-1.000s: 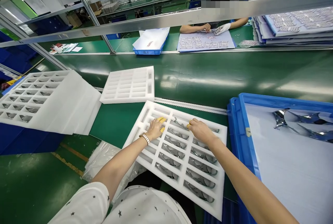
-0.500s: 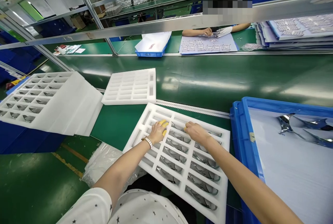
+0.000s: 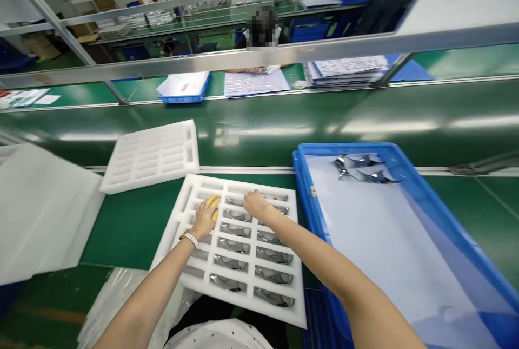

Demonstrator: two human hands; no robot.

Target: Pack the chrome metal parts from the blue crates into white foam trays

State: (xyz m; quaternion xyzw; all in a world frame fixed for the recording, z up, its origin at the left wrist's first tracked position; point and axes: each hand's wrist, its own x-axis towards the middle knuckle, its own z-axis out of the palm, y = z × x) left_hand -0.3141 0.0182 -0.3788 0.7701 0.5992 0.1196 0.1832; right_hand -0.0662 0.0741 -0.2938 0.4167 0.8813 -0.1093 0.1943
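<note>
A white foam tray (image 3: 299,284) lies tilted in front of me, with thin shiny curved metal pieces (image 3: 274,297) in the slots of its middle and right columns. My left hand (image 3: 206,219), with yellow covers on some fingers, rests on the tray's left part with its fingers stretched out. Over an upper slot near the divider between the middle and right columns is my right hand (image 3: 255,204), fingers bent downward and together. Its fingertips are hidden, so what it holds cannot be made out.
At right stands a blue bin (image 3: 348,147) holding a few shiny metal parts (image 3: 343,168) on white lining. Another foam tray (image 3: 150,154) lies behind left, white foam sheets (image 3: 44,213) far left, clear plastic (image 3: 109,305) below. Across the green counter, a person works under a metal rail (image 3: 227,61).
The view has turned right, so everything sits further left and more of the blue bin shows. Both hands stay at the tray's upper part; the right hand's fingers look more bent.
</note>
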